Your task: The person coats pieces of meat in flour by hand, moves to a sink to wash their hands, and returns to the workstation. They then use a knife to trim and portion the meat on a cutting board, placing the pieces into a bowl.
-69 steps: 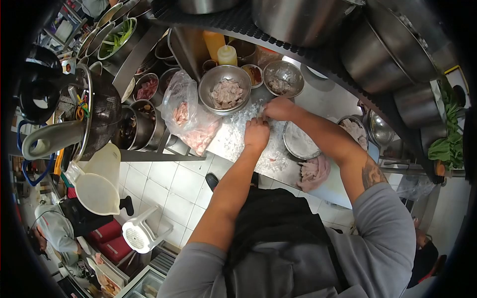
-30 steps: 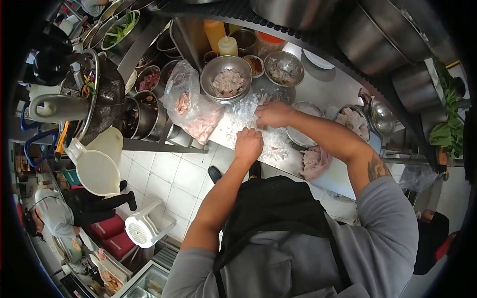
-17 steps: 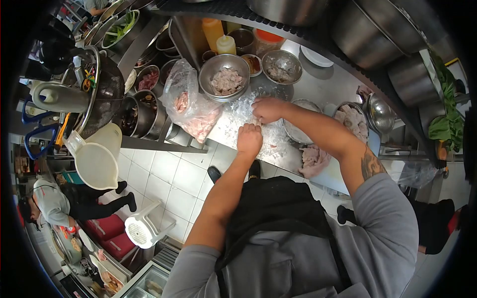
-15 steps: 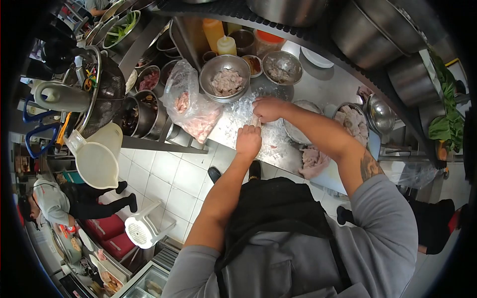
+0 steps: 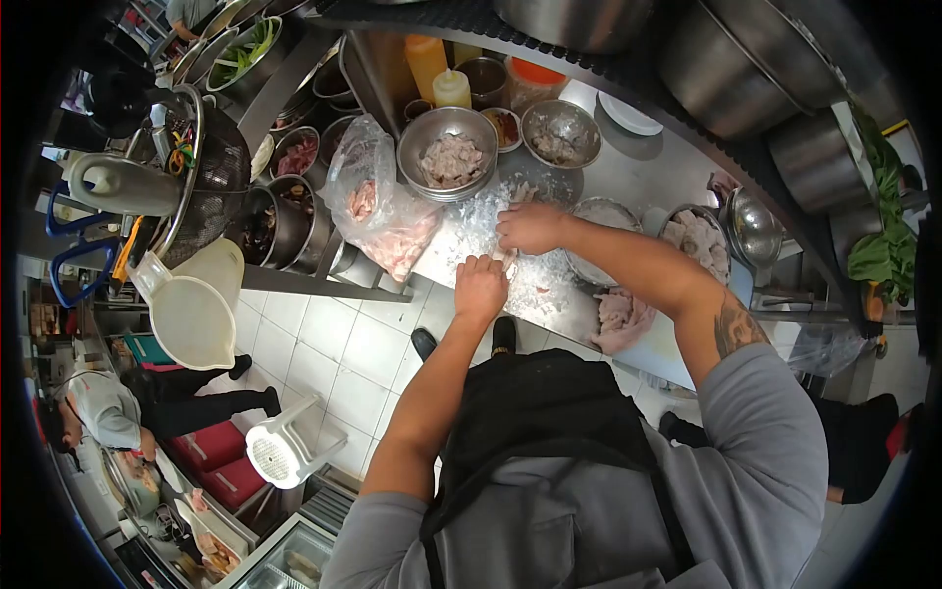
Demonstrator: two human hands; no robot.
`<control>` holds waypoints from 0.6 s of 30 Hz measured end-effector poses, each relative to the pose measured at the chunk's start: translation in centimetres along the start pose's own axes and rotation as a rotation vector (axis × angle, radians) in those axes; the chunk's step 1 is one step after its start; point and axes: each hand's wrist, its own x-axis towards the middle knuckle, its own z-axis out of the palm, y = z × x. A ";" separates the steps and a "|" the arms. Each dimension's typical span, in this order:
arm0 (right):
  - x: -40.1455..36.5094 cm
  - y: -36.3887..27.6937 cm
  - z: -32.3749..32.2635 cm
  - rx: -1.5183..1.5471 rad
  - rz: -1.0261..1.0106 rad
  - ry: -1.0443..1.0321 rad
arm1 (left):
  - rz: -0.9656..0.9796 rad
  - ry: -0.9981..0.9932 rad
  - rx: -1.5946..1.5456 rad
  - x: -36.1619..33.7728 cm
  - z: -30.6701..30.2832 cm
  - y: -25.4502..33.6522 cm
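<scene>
My left hand (image 5: 481, 287) is closed low over the steel worktop (image 5: 542, 306), fingers curled round one end of a pale strip of raw meat (image 5: 506, 257). Just above and to the right, my right hand (image 5: 530, 228) is closed on the strip's other end; most of the strip is hidden by my fingers. White powder covers the steel around both hands. Beyond my right hand lies another small pale piece (image 5: 523, 191). A steel bowl of chopped raw meat (image 5: 451, 160) stands behind the hands. Under my right forearm is a bowl of white powder (image 5: 591, 267), partly covered.
A plastic bag of raw meat (image 5: 392, 240) lies to the left. On the right are a bowl of pale meat pieces (image 5: 695, 242) and a meat heap (image 5: 622, 319) by a cutting board (image 5: 667, 348). A shelf with steel pots overhangs the back. A white stool (image 5: 280, 447) stands behind left.
My left hand has shifted slightly left and down, and my right hand slightly down. A pale piece now shows on the worktop beyond my right hand.
</scene>
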 end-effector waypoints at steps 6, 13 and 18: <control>1.2 0.7 -0.4 0.174 0.140 -0.012 | 0.059 -0.058 0.007 -0.7 -0.6 -0.6; 1.7 3.4 0.6 0.430 0.538 0.064 | 0.170 0.012 0.043 0.3 -1.8 -0.2; -0.3 2.2 -0.2 0.310 0.526 0.001 | 0.317 -0.192 0.134 1.0 -1.0 -1.1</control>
